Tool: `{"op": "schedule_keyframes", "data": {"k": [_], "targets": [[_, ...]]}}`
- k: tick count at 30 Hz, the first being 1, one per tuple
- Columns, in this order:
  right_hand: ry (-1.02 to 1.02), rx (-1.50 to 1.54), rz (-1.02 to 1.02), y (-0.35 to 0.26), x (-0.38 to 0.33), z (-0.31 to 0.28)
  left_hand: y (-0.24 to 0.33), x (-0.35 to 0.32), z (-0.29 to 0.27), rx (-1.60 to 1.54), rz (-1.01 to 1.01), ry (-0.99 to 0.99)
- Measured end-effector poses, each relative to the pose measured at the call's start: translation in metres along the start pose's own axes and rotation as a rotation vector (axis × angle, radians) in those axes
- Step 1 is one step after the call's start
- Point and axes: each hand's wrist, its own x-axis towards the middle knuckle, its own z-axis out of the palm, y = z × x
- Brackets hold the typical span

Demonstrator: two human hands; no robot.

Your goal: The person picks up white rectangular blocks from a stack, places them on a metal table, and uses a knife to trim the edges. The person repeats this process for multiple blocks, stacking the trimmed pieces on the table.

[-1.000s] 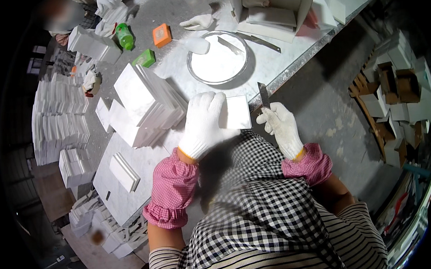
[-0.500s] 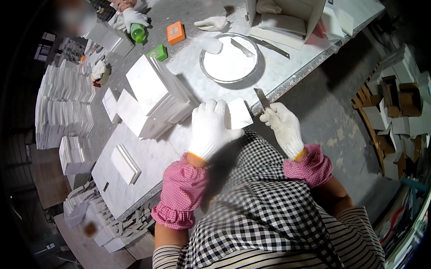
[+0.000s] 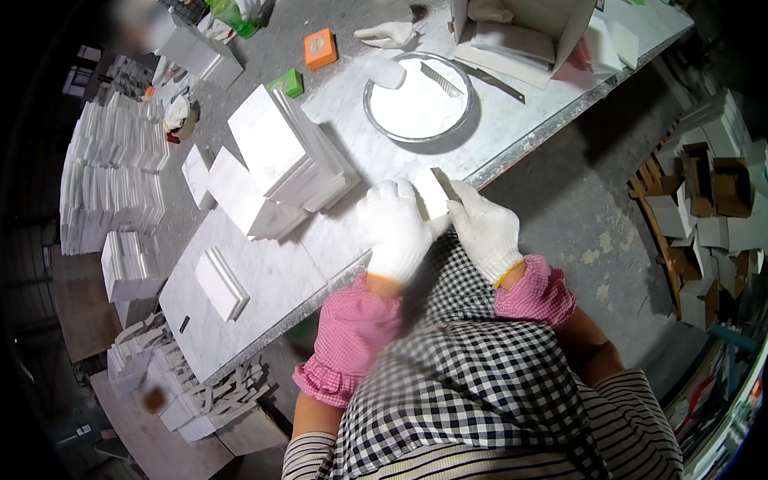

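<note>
My left hand (image 3: 395, 229), in a white knit glove, is closed around a small white tile (image 3: 429, 199) just off the table's front edge. My right hand (image 3: 487, 228), gloved the same way, grips a flat metal scraper blade (image 3: 443, 184), which lies along the tile's right edge. Most of the blade is hidden by the fingers and its contact with the tile is hard to make out. Beyond the hands sits a round metal bowl (image 3: 423, 140) of white powder or paste, with a serrated blade (image 3: 440, 80) and a pale scoop-like piece (image 3: 387, 72) in it.
Stacked white tiles (image 3: 271, 151) stand left of my hands, with a smaller stack (image 3: 222, 284) nearer. A long dark blade (image 3: 499, 85) lies beside an open white box (image 3: 575, 30). An orange box (image 3: 320, 49) and a loose glove (image 3: 385, 34) lie farther back. Cartons (image 3: 696, 212) fill the right side.
My right hand has moved left, bringing the blade from beside the tile to its edge. The tile has turned and tilted in my left hand. A co-worker's hand and the green bottle have shifted at the back.
</note>
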Motion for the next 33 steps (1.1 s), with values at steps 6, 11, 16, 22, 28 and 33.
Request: {"op": "schedule_keyframes", "data": {"k": [6,11,16,22,28,33], "targets": [[-0.123,-0.237,0.045,-0.011,0.008,0.006,-0.002,-0.002,0.008,0.021,0.012,0.026],[-0.220,-0.321,0.093,-0.016,0.014,0.012,-0.006,-0.005,0.012,-0.030,0.022,0.041],[-0.168,-0.311,0.010,-0.010,0.016,0.015,-0.007,-0.007,0.014,-0.075,0.051,0.132],[-0.226,-0.245,0.032,-0.017,0.017,0.010,-0.006,-0.006,0.015,-0.043,0.037,0.084],[-0.261,-0.250,0.050,-0.014,0.016,0.015,-0.006,-0.004,0.017,-0.052,0.026,0.082],[-0.303,-0.192,0.085,-0.016,0.017,0.013,-0.006,-0.004,0.018,-0.072,0.045,0.119]]}}
